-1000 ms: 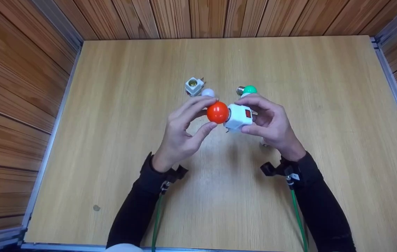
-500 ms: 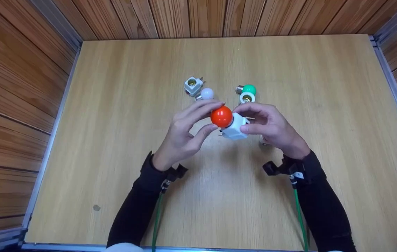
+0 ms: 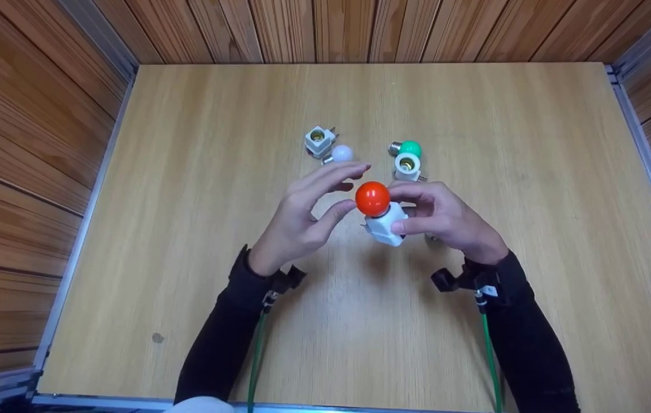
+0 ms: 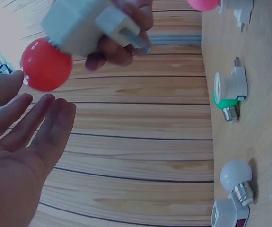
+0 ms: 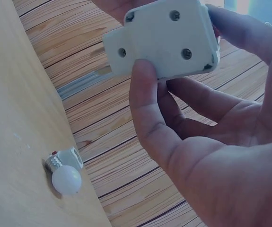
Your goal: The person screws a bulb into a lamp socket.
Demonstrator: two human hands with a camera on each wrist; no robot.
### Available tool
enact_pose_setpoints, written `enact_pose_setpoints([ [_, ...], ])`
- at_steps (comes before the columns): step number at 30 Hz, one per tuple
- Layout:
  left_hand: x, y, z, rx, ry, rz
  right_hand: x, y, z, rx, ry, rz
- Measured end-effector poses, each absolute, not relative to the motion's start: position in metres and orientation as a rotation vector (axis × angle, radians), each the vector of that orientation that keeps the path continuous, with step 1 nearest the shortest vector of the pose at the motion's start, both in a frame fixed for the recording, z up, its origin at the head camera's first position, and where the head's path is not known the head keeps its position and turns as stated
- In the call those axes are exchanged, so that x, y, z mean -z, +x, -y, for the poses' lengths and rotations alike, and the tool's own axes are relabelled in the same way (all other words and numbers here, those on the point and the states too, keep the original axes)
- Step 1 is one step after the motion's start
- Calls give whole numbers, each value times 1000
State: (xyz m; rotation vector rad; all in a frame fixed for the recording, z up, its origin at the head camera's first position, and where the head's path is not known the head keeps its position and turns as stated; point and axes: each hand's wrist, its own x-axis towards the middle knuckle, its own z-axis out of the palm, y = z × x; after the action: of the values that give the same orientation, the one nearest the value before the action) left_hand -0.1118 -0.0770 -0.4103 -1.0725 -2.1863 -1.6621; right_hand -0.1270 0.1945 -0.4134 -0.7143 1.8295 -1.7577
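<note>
My right hand (image 3: 448, 221) grips a white plug-in lamp socket (image 3: 385, 225) by its sides, above the table. A red light bulb (image 3: 372, 198) sits in the socket's mouth, tilted upward. In the right wrist view, the socket's flat back (image 5: 166, 42) with its screws faces the camera, and the thumb and fingers hold its edges. My left hand (image 3: 311, 221) is beside the bulb with thumb and fingers spread. The left wrist view shows its fingers (image 4: 41, 123) fairly straight below the red bulb (image 4: 46, 65); whether the thumb touches it, I cannot tell.
Behind the hands lie a white socket (image 3: 319, 141) with a white bulb (image 3: 342, 154), and a green bulb (image 3: 410, 149) against another socket (image 3: 407, 167). A pinkish bulb (image 4: 204, 4) with a socket is mostly cut off. Wooden panels (image 3: 342, 28) wall the table.
The left fingers have loosened from the red bulb and spread apart. The right hand has brought the socket and bulb slightly nearer the body and right, turning the bulb more upward.
</note>
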Motion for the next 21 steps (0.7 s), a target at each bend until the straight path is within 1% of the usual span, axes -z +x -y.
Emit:
enact_pose_setpoints([
  [9,416,-117,82,1671,-932,2231,417,-125,-195,1729,-616,-1928],
  [16,421,-123,84,1666,-874,2246,418,-127,-189,1635,-430,-2172],
  [21,426,-129,85,1623,-826,2278,423,-131,-181,1564,-375,-2344],
])
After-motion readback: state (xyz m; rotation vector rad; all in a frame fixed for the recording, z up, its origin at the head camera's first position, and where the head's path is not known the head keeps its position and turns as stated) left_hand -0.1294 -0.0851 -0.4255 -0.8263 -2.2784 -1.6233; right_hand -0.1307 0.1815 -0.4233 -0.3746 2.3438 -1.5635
